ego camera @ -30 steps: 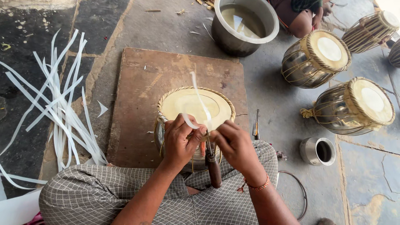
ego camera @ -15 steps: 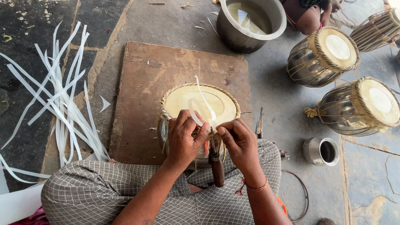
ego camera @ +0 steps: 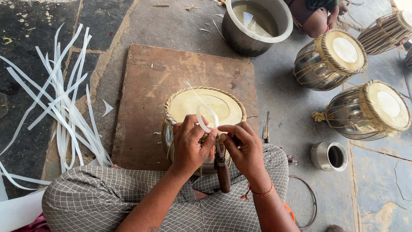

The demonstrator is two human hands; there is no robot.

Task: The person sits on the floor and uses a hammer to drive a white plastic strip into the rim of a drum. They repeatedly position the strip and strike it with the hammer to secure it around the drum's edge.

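Observation:
A metal drum (ego camera: 205, 105) with a pale skin head and a braided rim stands on a wooden board (ego camera: 150, 81) in front of my crossed legs. My left hand (ego camera: 190, 144) and my right hand (ego camera: 243, 148) meet at the drum's near rim. Both pinch a thin white strap (ego camera: 206, 115) that curls in a loop above the skin. A tool with a dark wooden handle (ego camera: 222, 172) hangs between my hands at the drum's side.
A heap of white straps (ego camera: 60, 107) lies left of the board. A steel pot (ego camera: 256, 23) of water stands behind it. Two finished drums (ego camera: 330, 58) (ego camera: 369, 109), a small steel cup (ego camera: 329, 155), a blade (ego camera: 266, 126) and a wire ring (ego camera: 311, 202) lie right. Another person (ego camera: 315, 13) sits beyond.
The white strap, which stood up high over the drum, has been drawn down into a small loop between my hands. My hands stay at the near rim.

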